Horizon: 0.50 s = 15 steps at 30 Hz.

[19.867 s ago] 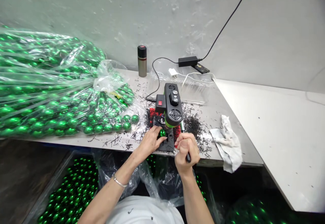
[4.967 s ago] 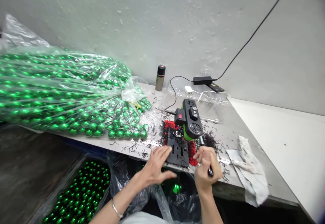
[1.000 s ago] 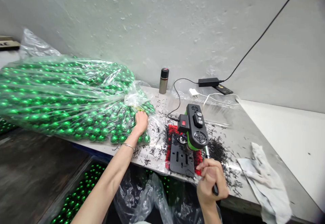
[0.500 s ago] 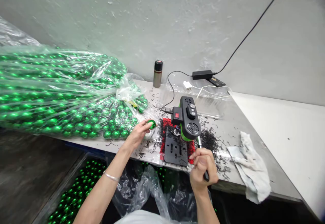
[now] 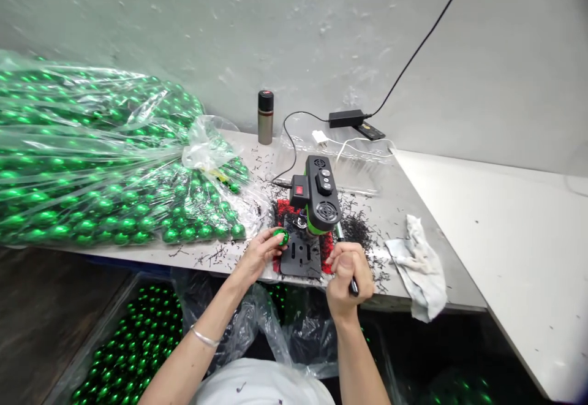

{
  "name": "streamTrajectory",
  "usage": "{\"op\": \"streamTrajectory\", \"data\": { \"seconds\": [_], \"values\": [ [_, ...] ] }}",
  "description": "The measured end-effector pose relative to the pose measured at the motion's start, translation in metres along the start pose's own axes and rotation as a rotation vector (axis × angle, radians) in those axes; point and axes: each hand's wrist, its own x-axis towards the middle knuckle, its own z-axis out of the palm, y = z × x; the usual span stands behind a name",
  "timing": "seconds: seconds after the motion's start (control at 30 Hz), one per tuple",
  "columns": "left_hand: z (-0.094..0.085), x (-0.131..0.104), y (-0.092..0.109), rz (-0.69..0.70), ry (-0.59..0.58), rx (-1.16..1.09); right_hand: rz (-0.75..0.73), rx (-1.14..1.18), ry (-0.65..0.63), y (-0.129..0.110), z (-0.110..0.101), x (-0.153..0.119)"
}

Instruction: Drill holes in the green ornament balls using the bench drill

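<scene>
Between the thumb and fingers of my left hand (image 5: pixel 258 256) is a shiny green ball (image 5: pixel 280 236), held at the left edge of a slotted black base plate (image 5: pixel 301 257). My right hand (image 5: pixel 350 276) is wrapped round the black lever handle (image 5: pixel 353 286) of a small bench machine. The machine's black and green head (image 5: pixel 322 195), with round vents and buttons, overhangs the plate. A red mat (image 5: pixel 327 247) strewn with black bits shows beneath the plate. What lies directly under the head is mostly hidden.
A clear bag of green balls (image 5: pixel 92 166) fills the left of the table. Behind stand a bottle (image 5: pixel 265 117) and a power adapter (image 5: pixel 346 118). A white cloth (image 5: pixel 420 270) hangs over the front edge. Below is an open bin of green balls (image 5: pixel 133 337).
My left hand has carried the green ball rightward to the machine's base plate. My right hand still grips the lever handle. The whole view has shifted slightly.
</scene>
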Motion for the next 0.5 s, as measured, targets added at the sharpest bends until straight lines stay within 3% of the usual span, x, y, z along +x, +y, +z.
{"op": "streamTrajectory", "data": {
  "seconds": [0.1,0.33,0.5],
  "values": [
    [0.005,0.003,-0.006,0.088,-0.019,0.224,-0.016,-0.022,0.001,0.001,0.000,0.000],
    [0.014,0.014,-0.020,0.442,-0.076,0.831,-0.031,-0.018,-0.022,0.002,-0.002,-0.001],
    [0.020,0.017,-0.014,0.531,-0.151,1.065,-0.034,-0.018,-0.025,0.003,-0.001,-0.002]
  ]
}}
